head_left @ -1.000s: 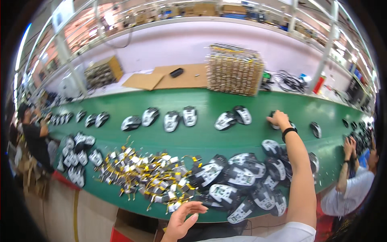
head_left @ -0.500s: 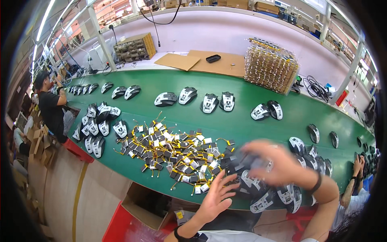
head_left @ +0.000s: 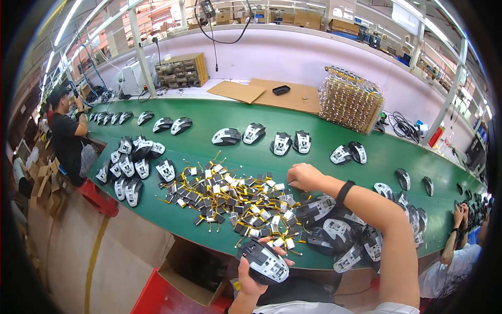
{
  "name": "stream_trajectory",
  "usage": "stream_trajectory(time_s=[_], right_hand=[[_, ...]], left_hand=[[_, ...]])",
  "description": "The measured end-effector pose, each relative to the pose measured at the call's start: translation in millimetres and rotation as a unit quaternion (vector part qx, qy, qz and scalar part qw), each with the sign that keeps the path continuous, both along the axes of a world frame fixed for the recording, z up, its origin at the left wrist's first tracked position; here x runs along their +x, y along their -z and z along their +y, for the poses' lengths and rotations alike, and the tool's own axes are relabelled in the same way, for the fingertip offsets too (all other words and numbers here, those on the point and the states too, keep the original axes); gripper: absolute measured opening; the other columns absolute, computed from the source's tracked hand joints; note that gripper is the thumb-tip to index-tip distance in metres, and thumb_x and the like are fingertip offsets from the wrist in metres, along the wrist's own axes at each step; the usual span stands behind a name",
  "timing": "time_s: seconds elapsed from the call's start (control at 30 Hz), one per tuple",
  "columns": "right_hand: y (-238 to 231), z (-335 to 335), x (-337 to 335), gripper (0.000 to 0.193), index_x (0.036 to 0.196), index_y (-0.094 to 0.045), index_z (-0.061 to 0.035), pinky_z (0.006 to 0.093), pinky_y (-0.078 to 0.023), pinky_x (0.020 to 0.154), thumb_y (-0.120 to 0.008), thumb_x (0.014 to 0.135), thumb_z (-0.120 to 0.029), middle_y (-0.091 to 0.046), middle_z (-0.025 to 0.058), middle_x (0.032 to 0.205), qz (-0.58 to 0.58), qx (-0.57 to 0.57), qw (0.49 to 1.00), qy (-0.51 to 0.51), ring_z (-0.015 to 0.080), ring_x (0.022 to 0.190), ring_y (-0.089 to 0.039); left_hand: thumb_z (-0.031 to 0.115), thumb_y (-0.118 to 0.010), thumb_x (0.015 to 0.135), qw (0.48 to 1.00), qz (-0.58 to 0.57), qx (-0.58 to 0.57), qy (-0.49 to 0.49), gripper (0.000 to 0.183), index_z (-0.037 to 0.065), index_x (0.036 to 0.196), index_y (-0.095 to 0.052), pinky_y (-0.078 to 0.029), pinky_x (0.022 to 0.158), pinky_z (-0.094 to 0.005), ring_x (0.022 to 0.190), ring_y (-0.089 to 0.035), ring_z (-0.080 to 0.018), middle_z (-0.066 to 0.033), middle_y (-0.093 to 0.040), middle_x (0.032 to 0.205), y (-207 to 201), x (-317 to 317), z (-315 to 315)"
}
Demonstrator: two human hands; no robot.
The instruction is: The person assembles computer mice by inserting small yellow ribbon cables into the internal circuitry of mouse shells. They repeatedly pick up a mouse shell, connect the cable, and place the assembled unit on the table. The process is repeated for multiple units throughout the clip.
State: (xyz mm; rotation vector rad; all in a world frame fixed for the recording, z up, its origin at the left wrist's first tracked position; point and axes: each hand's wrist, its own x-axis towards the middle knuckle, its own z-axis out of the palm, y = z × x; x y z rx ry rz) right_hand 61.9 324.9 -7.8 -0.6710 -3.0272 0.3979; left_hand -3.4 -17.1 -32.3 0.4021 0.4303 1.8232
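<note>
In my left hand [head_left: 252, 272] I hold a half-built computer mouse [head_left: 264, 261], black with a pale grey underside turned up. The fingers wrap round its sides, in front of the bench edge. My right hand [head_left: 305, 177] is over the far right edge of a heap of small flat batteries [head_left: 230, 201] with yellow-and-red leads. Its fingertips are pinched together and point down; what they hold, if anything, is hidden. Below my right forearm lies a pile of similar mice [head_left: 340, 233], partly covered by that arm.
More mice [head_left: 125, 165] are grouped left of the batteries, and others stand along the green bench [head_left: 209, 112]. Behind are cardboard sheets [head_left: 287, 97], a black tray [head_left: 281, 90] and a stack of wrapped parts [head_left: 351, 99]. One person [head_left: 68, 136] works at the left; another's hands [head_left: 460, 215] show at the right.
My left hand was open and is now closed round a mouse. My right hand, blurred over the mouse pile before, has moved left and away to the batteries' far edge. The view shifted slightly.
</note>
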Motion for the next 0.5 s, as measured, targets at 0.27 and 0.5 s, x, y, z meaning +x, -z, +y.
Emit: stream_trajectory(time_s=[0.27, 0.5], right_hand=[[-60.9, -30.3, 16.7, 0.015, 0.097, -0.062, 0.0015, 0.0269, -0.052, 0.074, -0.062, 0.094, -0.014, -0.070, 0.0068, 0.085, 0.264, -0.349, 0.897, 0.064, 0.0115, 0.081, -0.066], [-136.5, -197.0, 87.9, 0.011, 0.095, -0.062, -0.0004, 0.0224, -0.049, 0.060, -0.066, 0.093, -0.010, -0.064, 0.0014, 0.080, 0.208, -0.527, 0.820, 0.085, 0.0065, 0.068, -0.061]], left_hand=[[0.068, -0.043, 0.090, 0.999, -0.037, -0.007, -0.029, 0.082, 0.003, 0.139, -0.040, -0.061, 0.063, -0.0480, 0.092, -0.067, -0.0453, -0.0240, -0.063, 0.110, 6.8, -15.6, -0.8], [0.071, -0.046, 0.088, 1.000, 0.005, -0.017, -0.015, 0.086, 0.002, 0.139, -0.038, -0.057, 0.081, -0.0485, 0.096, -0.067, -0.0402, -0.0231, -0.063, 0.110, -24.1, -10.6, 18.0]])
